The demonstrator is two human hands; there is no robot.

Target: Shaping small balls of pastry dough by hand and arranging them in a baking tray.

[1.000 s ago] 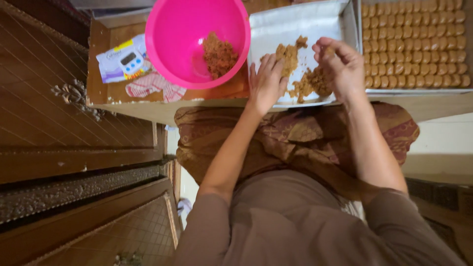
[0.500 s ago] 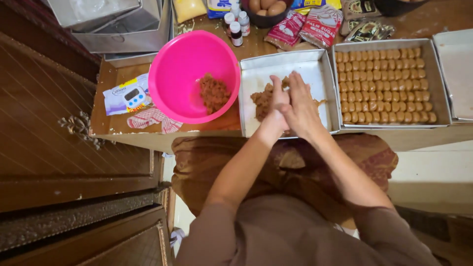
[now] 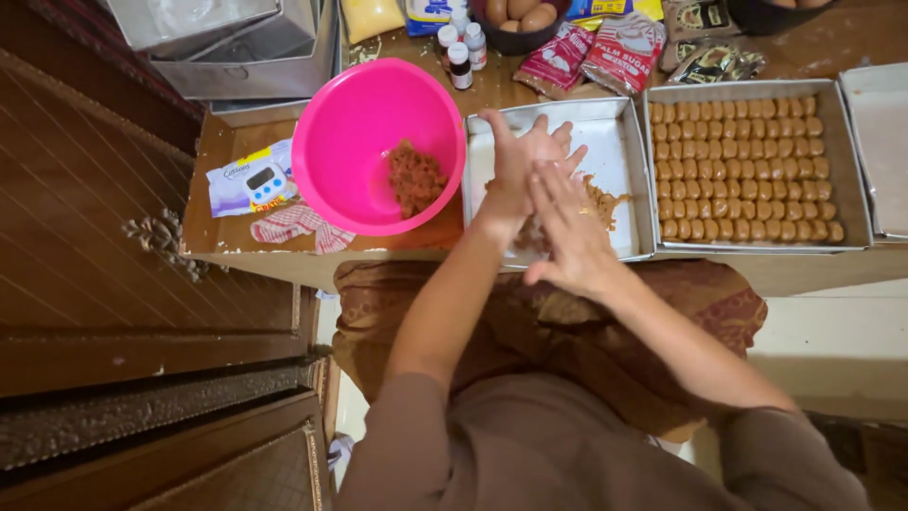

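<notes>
We press our left hand [image 3: 523, 166] and right hand [image 3: 566, 232] flat together, fingers spread, over the near edge of the square metal tray [image 3: 619, 128]. The brown dough [image 3: 602, 201] in the tray lies partly hidden beneath them; its long axis cannot be told. The tray's far half is bare, between the pink bowl [image 3: 364, 123] and the cookie tray [image 3: 832, 95].

Lit warmly and unevenly from above, brightest on the metal tray [image 3: 619, 142] and the pink bowl [image 3: 378, 142]. Glaring softly off the tray's bare floor and the stacked tins [image 3: 227, 47]. Dimming toward the dark wooden cabinet [image 3: 113, 312] at the left and bottom. Blurring slightly at the left hand [image 3: 525, 166] and right hand [image 3: 567, 232]. Bending straight lines near the edges, as from a wide lens.
</notes>
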